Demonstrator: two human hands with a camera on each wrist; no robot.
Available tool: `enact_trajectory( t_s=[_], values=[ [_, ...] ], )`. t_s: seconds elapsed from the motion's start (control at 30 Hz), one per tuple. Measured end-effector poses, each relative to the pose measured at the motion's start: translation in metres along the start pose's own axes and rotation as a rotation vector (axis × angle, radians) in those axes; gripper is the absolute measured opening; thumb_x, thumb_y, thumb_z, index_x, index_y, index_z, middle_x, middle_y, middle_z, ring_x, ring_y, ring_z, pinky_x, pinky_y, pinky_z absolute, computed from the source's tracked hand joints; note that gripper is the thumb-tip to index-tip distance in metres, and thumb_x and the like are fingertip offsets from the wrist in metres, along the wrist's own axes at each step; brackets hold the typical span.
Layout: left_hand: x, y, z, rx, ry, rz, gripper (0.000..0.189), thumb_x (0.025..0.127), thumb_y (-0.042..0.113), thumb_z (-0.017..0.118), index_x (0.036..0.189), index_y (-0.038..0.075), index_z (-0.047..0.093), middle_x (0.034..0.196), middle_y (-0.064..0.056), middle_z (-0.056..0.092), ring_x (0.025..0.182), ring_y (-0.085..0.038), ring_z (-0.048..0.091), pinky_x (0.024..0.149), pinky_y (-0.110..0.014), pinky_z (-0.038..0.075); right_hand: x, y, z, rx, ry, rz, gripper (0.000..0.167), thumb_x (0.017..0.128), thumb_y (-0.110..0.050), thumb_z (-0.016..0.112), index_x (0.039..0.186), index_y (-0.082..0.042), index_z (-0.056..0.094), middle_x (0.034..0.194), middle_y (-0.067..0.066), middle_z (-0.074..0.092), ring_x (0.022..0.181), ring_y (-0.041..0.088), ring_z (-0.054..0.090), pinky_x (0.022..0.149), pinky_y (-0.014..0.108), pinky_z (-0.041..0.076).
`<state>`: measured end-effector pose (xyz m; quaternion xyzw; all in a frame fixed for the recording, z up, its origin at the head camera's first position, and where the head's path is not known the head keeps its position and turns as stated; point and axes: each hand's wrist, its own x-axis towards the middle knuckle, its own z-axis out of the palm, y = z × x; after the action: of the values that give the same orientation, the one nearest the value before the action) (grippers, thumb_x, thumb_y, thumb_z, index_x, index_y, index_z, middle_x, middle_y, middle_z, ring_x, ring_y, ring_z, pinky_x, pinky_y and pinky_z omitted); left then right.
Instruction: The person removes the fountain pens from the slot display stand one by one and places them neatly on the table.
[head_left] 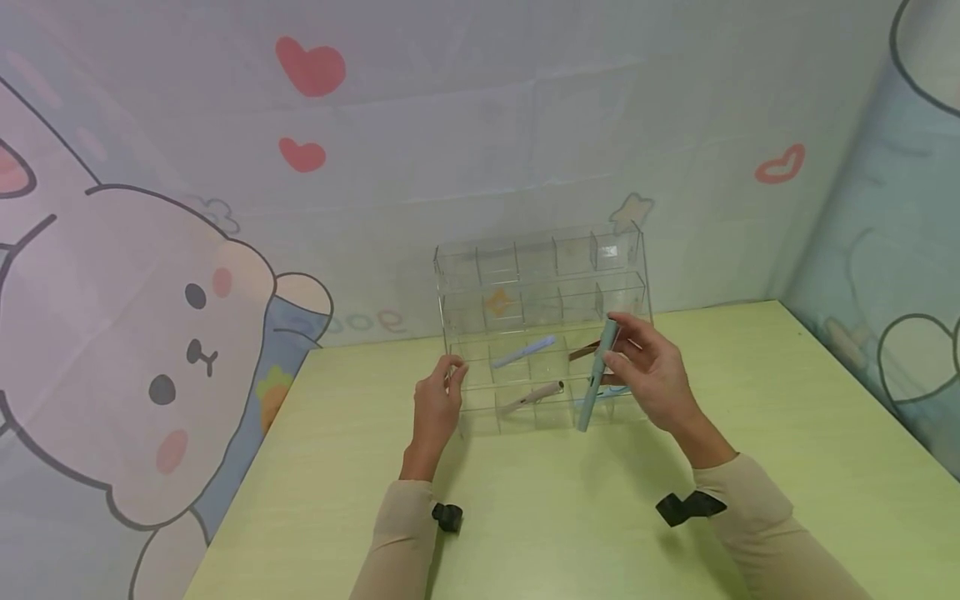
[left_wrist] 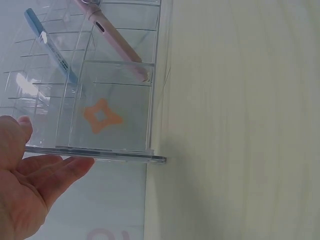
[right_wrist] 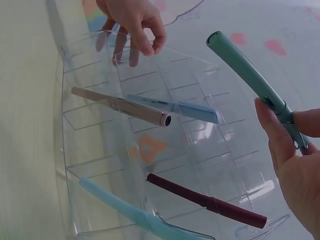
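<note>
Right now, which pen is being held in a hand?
The green pen, held by the right hand; the other four pens rest in the clear rack.

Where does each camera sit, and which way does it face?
Head: worn on the head, facing forward and down at the rack; left hand, right hand, sleeves show.
Left wrist: worn there, facing rack, table; left hand shows.
Right wrist: worn there, facing rack; both hands show.
Shared: head and right wrist both show the green pen.

On the yellow-green table point(head_left: 555, 517) — a clear divided rack point(head_left: 540, 312).
</note>
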<state>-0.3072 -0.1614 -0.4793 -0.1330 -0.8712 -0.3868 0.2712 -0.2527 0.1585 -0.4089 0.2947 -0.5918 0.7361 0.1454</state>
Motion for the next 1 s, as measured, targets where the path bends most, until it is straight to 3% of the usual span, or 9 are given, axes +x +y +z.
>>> enact_trajectory(
  t_s=[0.13,0.23,0.4,0.5,0.63,0.87,1.0],
  values=[
    [0.0,0.0,0.001,-0.008,0.006,0.006,0.016,0.105,0.028,0.056,0.109,0.014,0.063,0.056,0.005,0.038,0.048,-0.017,0.055,0.056,-0.036,0.047,-0.001,0.003,0.0,-0.023,-0.031,0.09,0.046,0.097,0.012,0.056,0.139,-0.006,0.051,0.106,0.01,0.052,0.091,0.01,0.066,0.072,0.035,0.058],
    [-0.001,0.001,0.0,-0.019,0.002,0.0,0.016,0.105,0.028,0.056,0.11,0.015,0.063,0.056,0.005,0.039,0.058,-0.028,0.065,0.067,-0.044,0.052,-0.002,0.004,0.001,-0.046,-0.06,0.156,0.045,0.098,0.008,0.057,0.14,-0.009,0.049,0.109,0.009,0.053,0.094,0.009,0.065,0.073,0.035,0.058],
    [-0.001,0.001,-0.001,-0.022,-0.002,0.0,0.015,0.105,0.027,0.056,0.11,0.014,0.063,0.056,0.005,0.038,0.044,-0.014,0.051,0.063,-0.041,0.05,-0.002,0.005,0.005,-0.068,-0.131,0.232,0.046,0.1,0.006,0.056,0.143,0.002,0.042,0.111,0.011,0.051,0.092,0.009,0.063,0.074,0.035,0.058],
    [-0.001,0.002,-0.001,-0.016,0.003,0.009,0.014,0.105,0.025,0.057,0.11,0.014,0.063,0.056,0.005,0.037,0.042,-0.003,0.034,0.052,-0.033,0.041,-0.002,0.006,0.006,-0.068,-0.172,0.277,0.049,0.1,0.007,0.055,0.145,0.007,0.036,0.115,0.014,0.048,0.092,0.008,0.062,0.073,0.035,0.058],
    [0.0,0.002,-0.002,-0.019,0.003,0.012,0.014,0.105,0.025,0.057,0.109,0.013,0.063,0.056,0.006,0.035,0.046,-0.003,0.02,0.044,-0.028,0.026,-0.002,0.008,0.008,-0.082,-0.218,0.329,0.052,0.1,0.007,0.055,0.147,0.01,0.034,0.121,0.016,0.047,0.093,0.008,0.062,0.074,0.035,0.058],
    [0.0,0.003,-0.002,-0.03,0.003,0.015,0.015,0.104,0.024,0.057,0.11,0.011,0.063,0.056,0.004,0.037,0.041,-0.009,0.044,0.054,-0.035,0.043,-0.005,0.009,0.012,-0.086,-0.312,0.406,0.054,0.099,0.003,0.058,0.147,0.011,0.034,0.112,0.013,0.053,0.09,0.01,0.061,0.073,0.037,0.058],
    [0.0,0.003,-0.002,-0.025,0.007,0.019,0.014,0.105,0.025,0.057,0.109,0.013,0.063,0.058,0.005,0.037,0.043,-0.003,0.036,0.05,-0.031,0.038,-0.006,0.009,0.014,-0.062,-0.367,0.441,0.056,0.1,-0.001,0.06,0.148,0.011,0.032,0.115,0.012,0.054,0.092,0.012,0.061,0.074,0.039,0.058]
  ],
)
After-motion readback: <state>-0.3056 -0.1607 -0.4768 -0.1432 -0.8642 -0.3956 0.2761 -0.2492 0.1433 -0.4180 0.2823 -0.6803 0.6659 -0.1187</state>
